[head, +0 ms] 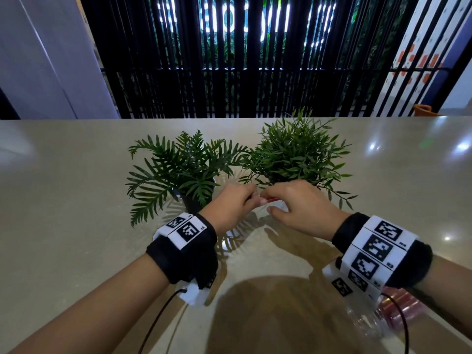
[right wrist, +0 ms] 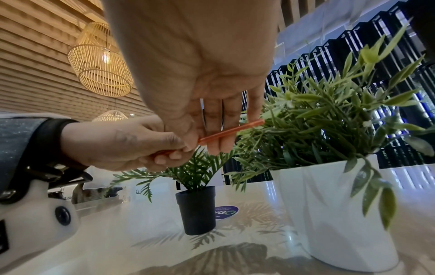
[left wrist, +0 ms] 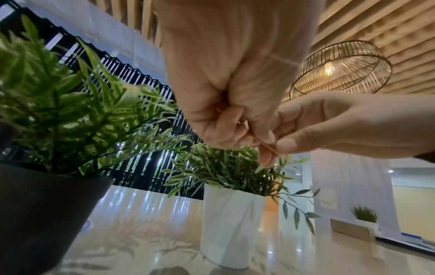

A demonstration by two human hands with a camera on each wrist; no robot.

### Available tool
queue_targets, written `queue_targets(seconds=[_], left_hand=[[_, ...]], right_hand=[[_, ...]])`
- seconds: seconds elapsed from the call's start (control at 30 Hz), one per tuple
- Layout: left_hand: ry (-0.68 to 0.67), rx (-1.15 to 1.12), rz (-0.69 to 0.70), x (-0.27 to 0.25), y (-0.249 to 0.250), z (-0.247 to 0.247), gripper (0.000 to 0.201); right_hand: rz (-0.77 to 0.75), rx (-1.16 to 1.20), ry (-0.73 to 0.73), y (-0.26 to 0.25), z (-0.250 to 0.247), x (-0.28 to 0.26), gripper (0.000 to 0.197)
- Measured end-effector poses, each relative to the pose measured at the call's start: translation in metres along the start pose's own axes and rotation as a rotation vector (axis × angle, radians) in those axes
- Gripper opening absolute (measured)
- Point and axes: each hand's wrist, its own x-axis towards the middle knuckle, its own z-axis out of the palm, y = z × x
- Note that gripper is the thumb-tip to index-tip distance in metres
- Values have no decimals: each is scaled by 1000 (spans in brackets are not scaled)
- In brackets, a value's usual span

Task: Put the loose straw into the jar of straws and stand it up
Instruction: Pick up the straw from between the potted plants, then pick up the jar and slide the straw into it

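Observation:
A thin red-orange straw (head: 271, 199) is held level between my two hands, above the table and just in front of two potted plants. My left hand (head: 251, 198) pinches its left end with curled fingers. In the left wrist view the left hand (left wrist: 254, 137) grips the straw (left wrist: 263, 143) from above. My right hand (head: 268, 203) pinches the straw close beside the left. In the right wrist view the straw (right wrist: 231, 131) crosses the right hand (right wrist: 200, 134) fingers. A clear jar (head: 375, 323) with pink straws lies low at the right, partly hidden under my right forearm.
A fern in a black pot (right wrist: 196, 208) stands left of a bushy plant in a white pot (right wrist: 341, 204); both sit just behind my hands. A round sticker (right wrist: 226, 212) lies on the glossy beige table (head: 76, 200). Black slats rise behind the table's far edge.

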Motion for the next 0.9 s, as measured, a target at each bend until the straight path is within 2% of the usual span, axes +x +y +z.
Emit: queue_targets(seconds=[0.1, 0.23, 0.33, 0.4, 0.47, 0.53, 0.73, 0.9], left_hand=[[59, -53, 75, -9, 13, -2, 25], [70, -177, 122, -19, 26, -2, 18], [19, -377, 77, -25, 37, 1, 14], [9, -434, 48, -30, 43, 2, 23], [-21, -362, 38, -33, 45, 2, 34], [-84, -243, 47, -34, 43, 5, 40], [-261, 148, 215, -27, 51, 35, 21], [-353, 372, 358, -8, 65, 72, 26]], right_hand=[[-1, 28, 29, -4, -6, -9, 9], [-21, 103, -14, -6, -17, -25, 9], [0, 143, -37, -8, -23, -44, 27], [38, 131, -43, -5, -29, -59, 21], [86, 98, -30, 1, -37, -75, 10], [143, 96, 16, 10, -43, -91, 8], [268, 84, 114, 27, -54, -137, 11], [350, 75, 149, 38, -57, -163, 8]])
